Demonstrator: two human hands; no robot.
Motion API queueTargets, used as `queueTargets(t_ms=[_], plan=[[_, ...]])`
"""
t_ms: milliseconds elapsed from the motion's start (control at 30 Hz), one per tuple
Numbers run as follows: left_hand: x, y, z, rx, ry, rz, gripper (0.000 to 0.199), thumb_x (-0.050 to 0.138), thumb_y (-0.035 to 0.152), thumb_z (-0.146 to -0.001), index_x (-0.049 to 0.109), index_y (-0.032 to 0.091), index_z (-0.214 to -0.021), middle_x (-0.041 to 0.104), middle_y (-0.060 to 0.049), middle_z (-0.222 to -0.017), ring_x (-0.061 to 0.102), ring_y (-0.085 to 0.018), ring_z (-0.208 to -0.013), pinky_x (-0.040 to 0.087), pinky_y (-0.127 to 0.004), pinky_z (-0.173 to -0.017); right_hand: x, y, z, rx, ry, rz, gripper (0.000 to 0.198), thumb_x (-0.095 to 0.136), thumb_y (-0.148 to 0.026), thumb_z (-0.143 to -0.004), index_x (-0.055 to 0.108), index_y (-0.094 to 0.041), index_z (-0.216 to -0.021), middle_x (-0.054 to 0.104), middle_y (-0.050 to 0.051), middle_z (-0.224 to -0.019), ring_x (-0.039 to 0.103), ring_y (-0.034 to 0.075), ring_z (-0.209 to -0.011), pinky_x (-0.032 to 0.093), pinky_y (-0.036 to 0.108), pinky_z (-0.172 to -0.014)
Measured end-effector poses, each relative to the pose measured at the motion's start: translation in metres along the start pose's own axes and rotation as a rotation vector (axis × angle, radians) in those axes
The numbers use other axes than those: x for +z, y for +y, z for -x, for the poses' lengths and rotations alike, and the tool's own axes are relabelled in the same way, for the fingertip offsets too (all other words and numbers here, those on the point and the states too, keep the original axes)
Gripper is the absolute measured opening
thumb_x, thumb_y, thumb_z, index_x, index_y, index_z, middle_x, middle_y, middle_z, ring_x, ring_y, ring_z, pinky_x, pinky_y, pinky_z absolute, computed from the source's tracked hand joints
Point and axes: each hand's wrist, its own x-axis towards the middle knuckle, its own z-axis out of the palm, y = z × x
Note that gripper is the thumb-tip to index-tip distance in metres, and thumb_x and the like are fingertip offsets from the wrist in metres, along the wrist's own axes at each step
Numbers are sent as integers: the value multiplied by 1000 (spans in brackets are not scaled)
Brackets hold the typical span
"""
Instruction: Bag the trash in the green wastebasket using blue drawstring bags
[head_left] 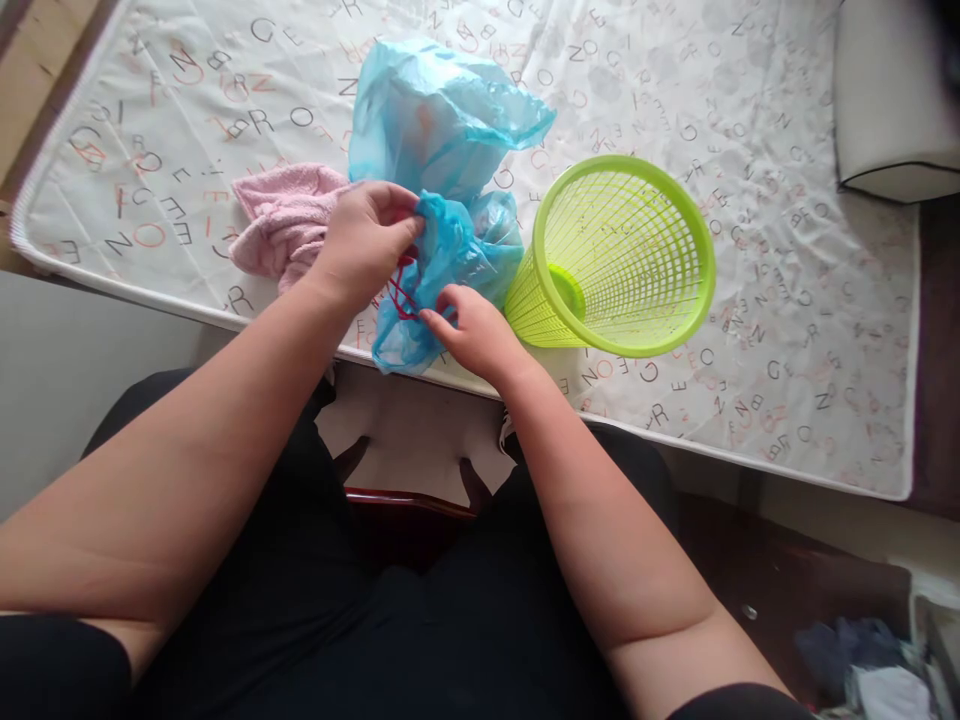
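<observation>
My left hand pinches the gathered top of a crumpled blue plastic bag near the table's front edge. Thin red string lies in loops against the bag, between my two hands. My right hand is closed at the thumb and fingertips, at the lower end of the string, with the bag just behind. A pink towel, bunched up, lies beside and partly behind my left hand. Behind these, a second, puffed-out blue plastic bag rests on the table.
A lime-green mesh basket stands just right of the bag, its mouth tilted toward me. A letter-printed cloth covers the table. At the back right is a white boxy object. Dark-clothed legs are below the table edge.
</observation>
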Motion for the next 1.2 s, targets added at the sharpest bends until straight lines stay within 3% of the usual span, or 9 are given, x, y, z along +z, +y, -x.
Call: queueTargets(t_ms=[133,300,433,567,700,800,1000,1200], plan=[[10,-4,6,62,-148,-78,28,81,39,-88,66,21,-102,71,-2,-87,70,-16,-79,57,-30,-68,3,3,-4,1,92,-179,28,65,-51,-99,62,-24,-104,70,4,-100,64,20,-88,52,36,-83],[13,-2,12,87,-226,-83,26,78,39,-92,65,22,-107,69,0,-83,71,-16,-74,58,-28,-65,9,11,-7,12,139,-216,20,69,-43,-96,60,-25,-96,67,2,-85,64,21,-83,54,38,-81],[9,1,12,98,-197,-115,33,75,49,-93,63,24,-111,67,0,-82,71,-17,-77,56,-31,-65,8,16,-8,44,231,-249,20,66,-41,-97,56,-25,-88,60,0,-78,62,20,-82,55,38,-79],[5,3,10,90,-151,-191,36,65,52,-99,60,24,-120,69,0,-89,66,-16,-83,54,-33,-71,6,23,-11,92,299,-393,20,59,-45,-101,55,-26,-94,59,0,-80,63,19,-82,56,34,-74],[0,0,4,-56,-30,-253,29,50,47,-105,59,23,-119,68,0,-88,58,-13,-76,50,-33,-69,8,27,-13,90,307,-445,24,54,-51,-103,54,-28,-101,60,0,-86,65,18,-84,56,34,-74],[-5,-5,-1,-118,-14,-360,30,55,47,-100,64,21,-113,67,-1,-86,59,-15,-81,49,-34,-75,7,27,-13,76,346,-415,23,54,-51,-104,54,-28,-101,60,0,-89,65,19,-88,56,34,-78],[0,-5,7,-113,-175,-520,48,75,49,-83,68,24,-123,75,-7,-101,69,-26,-103,53,-36,-88,5,23,-12,68,403,-407,23,56,-49,-104,54,-27,-99,60,0,-87,61,18,-85,55,36,-82],[6,-1,14,-70,-420,-417,41,80,48,-77,72,24,-109,76,-6,-92,72,-26,-96,56,-33,-83,2,19,-11,41,413,-346,27,51,-53,-106,55,-26,-102,60,1,-90,59,20,-90,53,39,-88]])
